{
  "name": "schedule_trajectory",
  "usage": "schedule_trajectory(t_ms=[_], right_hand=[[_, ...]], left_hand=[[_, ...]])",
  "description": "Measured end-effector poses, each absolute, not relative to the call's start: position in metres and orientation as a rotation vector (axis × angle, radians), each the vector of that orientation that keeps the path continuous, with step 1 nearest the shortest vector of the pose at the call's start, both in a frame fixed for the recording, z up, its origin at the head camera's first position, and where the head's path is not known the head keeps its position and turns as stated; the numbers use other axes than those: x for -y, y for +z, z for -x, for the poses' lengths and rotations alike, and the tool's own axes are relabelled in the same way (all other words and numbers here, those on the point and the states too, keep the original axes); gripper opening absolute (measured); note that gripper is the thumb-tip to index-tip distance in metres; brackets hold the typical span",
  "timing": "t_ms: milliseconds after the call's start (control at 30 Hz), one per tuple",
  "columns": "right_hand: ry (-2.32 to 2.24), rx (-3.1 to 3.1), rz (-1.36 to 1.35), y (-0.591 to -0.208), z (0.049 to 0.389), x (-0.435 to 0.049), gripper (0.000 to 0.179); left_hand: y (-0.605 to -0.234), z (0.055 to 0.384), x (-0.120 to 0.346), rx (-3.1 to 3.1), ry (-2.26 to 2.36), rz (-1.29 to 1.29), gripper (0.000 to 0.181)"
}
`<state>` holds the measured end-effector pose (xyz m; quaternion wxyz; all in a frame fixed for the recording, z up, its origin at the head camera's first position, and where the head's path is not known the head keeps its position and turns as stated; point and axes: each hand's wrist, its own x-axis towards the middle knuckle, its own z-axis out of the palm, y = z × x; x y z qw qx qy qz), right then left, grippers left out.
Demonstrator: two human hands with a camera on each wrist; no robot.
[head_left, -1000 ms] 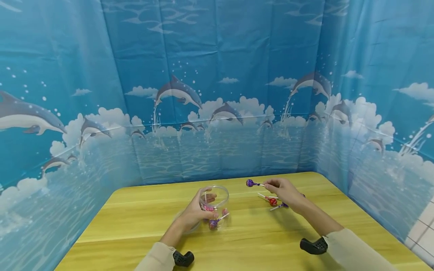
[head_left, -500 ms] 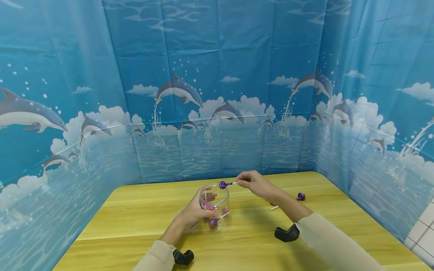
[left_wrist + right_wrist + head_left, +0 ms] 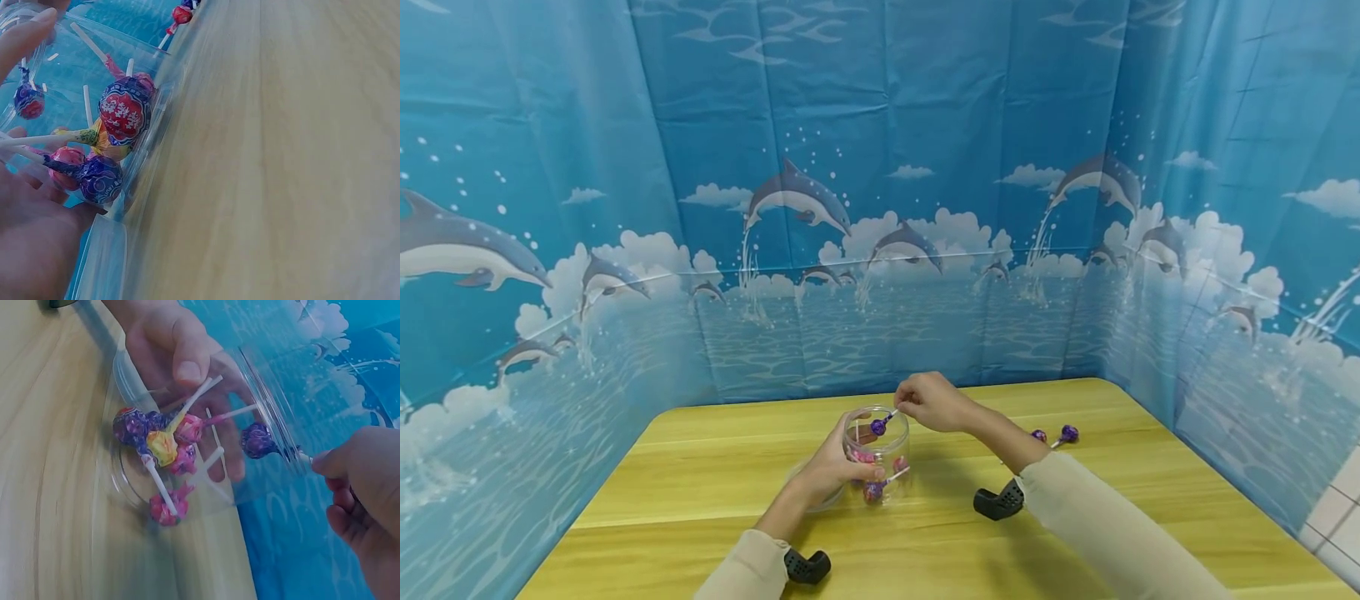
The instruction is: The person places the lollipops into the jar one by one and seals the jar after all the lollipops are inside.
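Note:
My left hand (image 3: 833, 468) holds a clear round jar (image 3: 898, 450) from its left side, thumb in front. Inside it, pink, yellow and purple lollipops (image 3: 162, 447) lie heaped at the bottom, white sticks pointing various ways. My right hand (image 3: 934, 403) is above the jar's right rim and pinches the white stick of a purple lollipop (image 3: 878, 427). In the right wrist view, that lollipop's wrapped head (image 3: 257, 440) is just inside the mouth, with the fingers outside the rim. The left wrist view shows it hanging head down, apart from the heap.
Two purple-wrapped lollipops (image 3: 1069, 433) show on the yellow wood-grain table (image 3: 715, 533), partly behind my right forearm. A clear round lid-like piece (image 3: 831, 502) lies under my left wrist. A blue dolphin-print curtain (image 3: 820, 333) stands behind the table's far edge.
My right hand has carried the purple lollipop left from above the loose ones and lowered its head into the jar's mouth, stick tilting up. My left hand and the jar have stayed put.

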<state>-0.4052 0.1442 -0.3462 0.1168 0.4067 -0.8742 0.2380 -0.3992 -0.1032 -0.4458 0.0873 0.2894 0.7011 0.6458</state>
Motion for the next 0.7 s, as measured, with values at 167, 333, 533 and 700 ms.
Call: schedule_trajectory(t_ms=[167,333,533,700], right_hand=[[0.557,2.518,-1.316,-0.346,0.408,-0.133,0.010],[0.465,2.492,-1.445,-0.347,0.408,-0.120,0.009],[0.391,2.559,-1.467,-0.343,0.408,-0.110,0.010],[0.344,2.667,-1.437,-0.339,0.407,-0.104,0.011]], left_hand=[[-0.447,0.399,0.103,-2.129,1.892,-0.858,0.095],[-0.446,0.398,0.103,-2.081,1.912,-0.855,0.096],[-0.446,0.398,0.104,-2.088,1.902,-0.847,0.095],[-0.446,0.399,0.105,-2.101,1.893,-0.869,0.094]])
